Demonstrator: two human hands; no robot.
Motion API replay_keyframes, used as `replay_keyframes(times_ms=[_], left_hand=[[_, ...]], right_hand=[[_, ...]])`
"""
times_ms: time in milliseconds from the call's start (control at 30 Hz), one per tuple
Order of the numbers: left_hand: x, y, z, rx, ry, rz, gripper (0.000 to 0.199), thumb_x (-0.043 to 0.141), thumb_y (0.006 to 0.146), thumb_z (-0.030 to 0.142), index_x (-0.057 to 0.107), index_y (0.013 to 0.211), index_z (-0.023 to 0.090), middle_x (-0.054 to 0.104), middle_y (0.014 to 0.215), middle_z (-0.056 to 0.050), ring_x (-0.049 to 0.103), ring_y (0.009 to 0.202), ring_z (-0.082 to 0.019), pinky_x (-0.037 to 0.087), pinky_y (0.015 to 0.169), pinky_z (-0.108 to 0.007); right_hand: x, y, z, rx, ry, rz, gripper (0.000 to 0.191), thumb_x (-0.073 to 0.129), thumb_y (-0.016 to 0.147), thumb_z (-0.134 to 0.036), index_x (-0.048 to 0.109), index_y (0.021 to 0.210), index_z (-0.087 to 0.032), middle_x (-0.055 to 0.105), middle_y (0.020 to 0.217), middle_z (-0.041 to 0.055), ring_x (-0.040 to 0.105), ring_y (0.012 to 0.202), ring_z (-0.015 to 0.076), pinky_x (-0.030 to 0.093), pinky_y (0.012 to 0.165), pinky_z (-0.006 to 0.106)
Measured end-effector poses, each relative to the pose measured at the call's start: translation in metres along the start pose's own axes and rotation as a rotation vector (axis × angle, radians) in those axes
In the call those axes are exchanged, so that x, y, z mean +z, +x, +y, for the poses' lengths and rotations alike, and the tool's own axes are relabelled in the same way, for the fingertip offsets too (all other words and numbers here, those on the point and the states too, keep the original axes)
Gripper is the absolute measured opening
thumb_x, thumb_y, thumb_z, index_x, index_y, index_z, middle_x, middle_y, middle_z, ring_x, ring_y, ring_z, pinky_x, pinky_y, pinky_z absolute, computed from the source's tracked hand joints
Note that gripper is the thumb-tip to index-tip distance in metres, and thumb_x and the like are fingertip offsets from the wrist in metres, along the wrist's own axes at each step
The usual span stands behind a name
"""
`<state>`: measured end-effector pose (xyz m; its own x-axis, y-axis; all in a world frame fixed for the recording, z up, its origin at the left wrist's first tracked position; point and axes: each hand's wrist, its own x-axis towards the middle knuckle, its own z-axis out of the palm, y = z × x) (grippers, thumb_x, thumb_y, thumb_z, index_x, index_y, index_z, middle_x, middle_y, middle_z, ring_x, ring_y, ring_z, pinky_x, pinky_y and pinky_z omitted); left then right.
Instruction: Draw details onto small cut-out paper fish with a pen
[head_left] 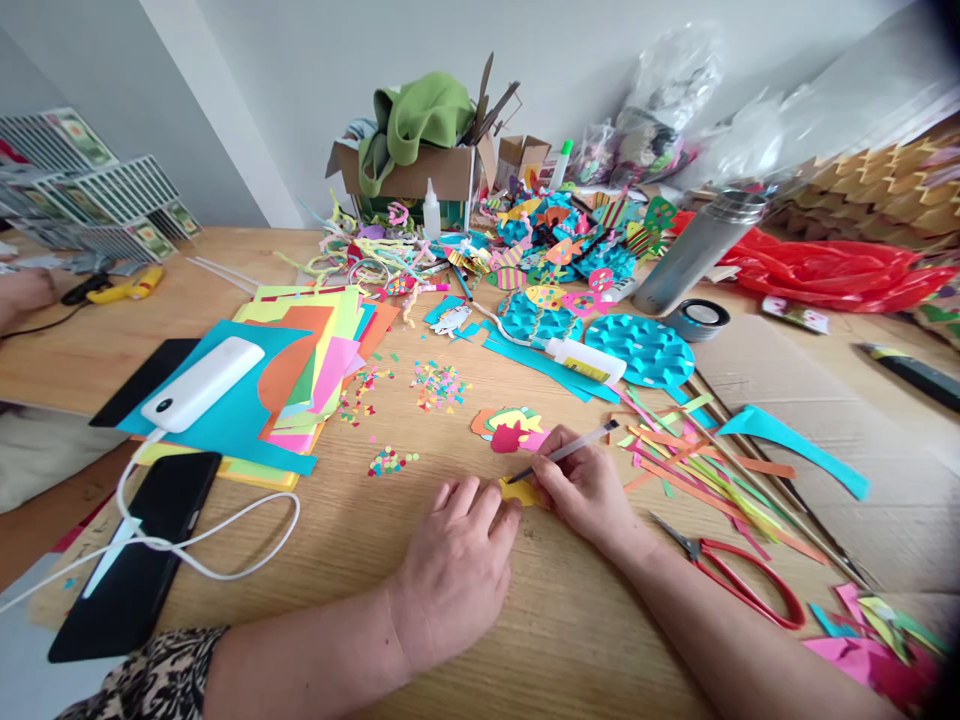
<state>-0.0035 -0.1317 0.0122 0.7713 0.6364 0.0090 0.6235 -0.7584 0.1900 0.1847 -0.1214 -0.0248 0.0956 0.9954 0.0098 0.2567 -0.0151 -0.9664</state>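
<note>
A small yellow paper cut-out (522, 491) lies on the table between my two hands. My left hand (463, 555) rests on the wood with curled fingers, and its thumb and forefinger hold the cut-out's left edge. My right hand (583, 492) is closed around a slim pen (568, 449), its dark tip on the yellow paper. Just beyond sits a small pile of fish-shaped cut-outs (508, 432) in red, orange, yellow and pink. Red-handled scissors (731, 575) lie open near my right forearm.
Coloured paper sheets (315, 350), a white power bank (204, 384) and a black phone (135, 560) are at left. A glue bottle (585, 361), blue discs (639, 350) and paper strips (705, 470) lie right. A metal flask (701, 250) stands behind. Another person's hand (26, 292) shows far left.
</note>
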Motion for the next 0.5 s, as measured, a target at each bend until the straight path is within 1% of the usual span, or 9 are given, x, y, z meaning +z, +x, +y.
replay_keyframes(times_ms=[100, 267, 367, 500], left_hand=[[0.0000, -0.0001, 0.0002, -0.001, 0.002, -0.004, 0.036, 0.049, 0.091, 0.021, 0.053, 0.127, 0.018, 0.057, 0.119, -0.009, 0.049, 0.107, -0.026, 0.043, 0.092, -0.044], [-0.0007, 0.0005, 0.0003, -0.001, -0.004, -0.008, 0.036, 0.049, 0.092, 0.021, 0.053, 0.127, 0.017, 0.057, 0.119, -0.008, 0.049, 0.106, -0.027, 0.043, 0.091, -0.044], [-0.0005, 0.0003, 0.0002, 0.002, -0.006, -0.011, 0.036, 0.049, 0.092, 0.021, 0.053, 0.127, 0.017, 0.056, 0.120, -0.009, 0.049, 0.107, -0.027, 0.043, 0.091, -0.044], [-0.0005, -0.0002, 0.0002, 0.003, 0.000, -0.014, 0.036, 0.048, 0.092, 0.021, 0.053, 0.127, 0.017, 0.056, 0.119, -0.009, 0.049, 0.106, -0.026, 0.044, 0.090, -0.044]], right_hand=[[-0.0001, -0.0002, -0.0009, -0.011, -0.004, 0.011, 0.016, 0.054, 0.084, -0.021, 0.047, 0.070, -0.022, 0.052, 0.048, -0.0055, 0.045, 0.040, 0.0102, 0.033, 0.040, 0.022], [-0.0003, -0.0008, -0.0021, -0.036, -0.038, 0.080, 0.015, 0.056, 0.083, -0.023, 0.048, 0.069, -0.022, 0.052, 0.052, -0.0044, 0.046, 0.041, 0.0107, 0.034, 0.041, 0.023], [0.0000, -0.0004, -0.0021, -0.061, -0.067, 0.063, 0.016, 0.055, 0.083, -0.023, 0.049, 0.068, -0.021, 0.052, 0.053, -0.0041, 0.046, 0.042, 0.0105, 0.035, 0.043, 0.023], [0.0000, -0.0001, -0.0024, -0.058, -0.066, 0.032, 0.018, 0.053, 0.084, -0.024, 0.048, 0.068, -0.021, 0.051, 0.054, -0.0044, 0.045, 0.043, 0.0102, 0.034, 0.043, 0.023]])
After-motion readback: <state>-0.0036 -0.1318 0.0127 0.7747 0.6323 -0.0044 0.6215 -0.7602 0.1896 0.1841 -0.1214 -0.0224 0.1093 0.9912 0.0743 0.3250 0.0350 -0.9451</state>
